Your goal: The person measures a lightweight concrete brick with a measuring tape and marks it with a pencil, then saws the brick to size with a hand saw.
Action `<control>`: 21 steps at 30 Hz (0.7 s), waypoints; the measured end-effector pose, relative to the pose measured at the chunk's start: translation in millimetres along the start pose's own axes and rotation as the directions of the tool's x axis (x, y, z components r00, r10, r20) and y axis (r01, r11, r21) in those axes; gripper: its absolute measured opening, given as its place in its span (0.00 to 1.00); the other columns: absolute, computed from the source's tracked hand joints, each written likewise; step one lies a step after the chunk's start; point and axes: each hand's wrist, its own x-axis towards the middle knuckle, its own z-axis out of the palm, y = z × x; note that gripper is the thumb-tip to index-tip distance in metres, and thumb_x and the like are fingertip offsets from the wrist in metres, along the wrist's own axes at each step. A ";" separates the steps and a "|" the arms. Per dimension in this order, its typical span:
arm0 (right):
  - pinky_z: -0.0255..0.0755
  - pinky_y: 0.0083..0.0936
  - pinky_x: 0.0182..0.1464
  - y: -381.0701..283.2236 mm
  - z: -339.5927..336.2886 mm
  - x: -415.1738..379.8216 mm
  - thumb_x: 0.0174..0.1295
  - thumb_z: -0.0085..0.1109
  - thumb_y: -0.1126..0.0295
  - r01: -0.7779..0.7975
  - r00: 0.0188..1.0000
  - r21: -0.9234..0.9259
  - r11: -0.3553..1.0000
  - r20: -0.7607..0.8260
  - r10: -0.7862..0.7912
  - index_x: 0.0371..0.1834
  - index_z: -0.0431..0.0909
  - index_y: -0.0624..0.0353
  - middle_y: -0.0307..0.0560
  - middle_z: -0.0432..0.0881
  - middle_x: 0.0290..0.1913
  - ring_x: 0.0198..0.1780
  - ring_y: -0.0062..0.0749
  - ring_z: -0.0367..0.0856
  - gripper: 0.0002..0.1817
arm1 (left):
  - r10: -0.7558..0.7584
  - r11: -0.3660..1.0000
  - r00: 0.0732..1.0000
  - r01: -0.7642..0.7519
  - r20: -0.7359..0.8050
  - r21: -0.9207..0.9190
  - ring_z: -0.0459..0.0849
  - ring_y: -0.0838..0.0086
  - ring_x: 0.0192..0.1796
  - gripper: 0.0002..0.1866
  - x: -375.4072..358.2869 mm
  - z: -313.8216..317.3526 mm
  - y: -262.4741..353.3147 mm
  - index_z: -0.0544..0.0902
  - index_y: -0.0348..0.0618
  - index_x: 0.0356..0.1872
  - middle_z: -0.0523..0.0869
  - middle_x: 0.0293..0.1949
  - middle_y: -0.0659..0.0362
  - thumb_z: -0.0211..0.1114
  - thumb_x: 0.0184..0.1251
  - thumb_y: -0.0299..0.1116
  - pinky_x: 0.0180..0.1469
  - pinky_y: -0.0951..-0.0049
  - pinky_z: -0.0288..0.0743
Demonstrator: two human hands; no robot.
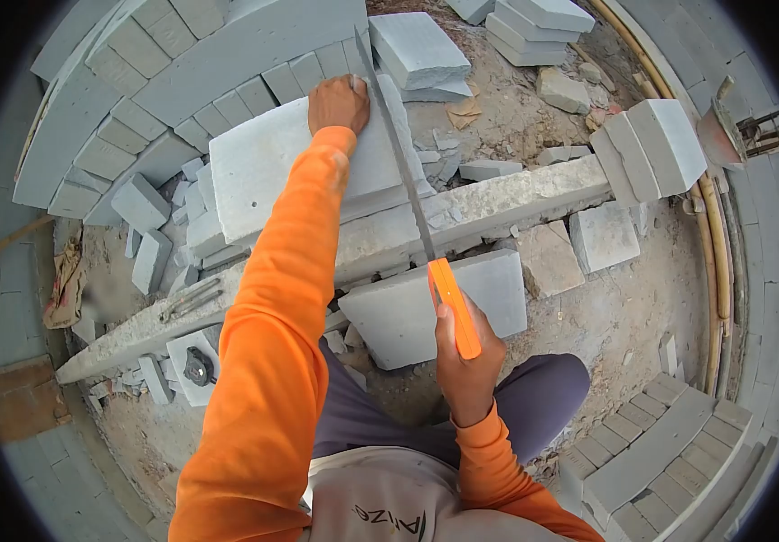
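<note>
My right hand (469, 372) is closed around the orange handle of a hand saw (396, 154). The long blade points away from me and lies across a pale grey lightweight block (263, 163), close to its right end. Along the block's far edge, my left hand (339, 106) grips it with bent fingers, just left of the blade; its fingertips are partly hidden. Beneath the block runs a rough concrete beam (507, 203). Another grey block (435, 307) leans against the near side of the beam, below the saw handle.
A curved wall of blocks (245, 45) rises at the far left. Stacked slabs (417, 54) stand beyond the blade, and cut pieces (647, 149) sit on the beam's right end. A black tape measure (198, 366) lies at the left. Broken offcuts (150, 262) litter the ground.
</note>
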 end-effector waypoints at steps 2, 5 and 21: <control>0.79 0.25 0.37 14.3 -11.7 -28.6 0.70 0.62 0.74 0.083 0.996 -0.077 0.994 -0.037 -0.086 0.58 0.82 0.69 0.53 0.87 0.35 0.33 0.31 0.88 0.16 | 0.011 1.000 1.000 -0.011 -0.003 -0.002 0.85 0.44 0.49 0.23 0.6 1.4 1.1 0.88 0.36 0.40 0.88 0.44 0.40 0.48 0.77 0.42 0.59 0.51 0.76; 0.77 0.25 0.35 -1.5 5.6 -2.9 0.70 0.61 0.74 0.074 0.996 -0.027 0.997 -0.043 -0.075 0.58 0.82 0.69 0.50 0.86 0.34 0.30 0.29 0.84 0.15 | 0.029 0.999 0.998 -0.028 -0.060 0.023 0.86 0.49 0.48 0.22 -1.7 7.2 -1.3 0.89 0.38 0.37 0.90 0.42 0.45 0.50 0.77 0.41 0.59 0.54 0.74; 0.69 0.22 0.28 -21.5 31.2 58.0 0.73 0.60 0.70 -0.040 0.997 0.098 0.994 0.074 0.033 0.56 0.82 0.68 0.44 0.77 0.24 0.24 0.21 0.69 0.14 | 0.004 0.998 1.000 -0.003 -0.014 0.057 0.86 0.51 0.48 0.20 -1.2 0.9 -1.0 0.90 0.40 0.39 0.91 0.41 0.48 0.51 0.76 0.41 0.58 0.55 0.76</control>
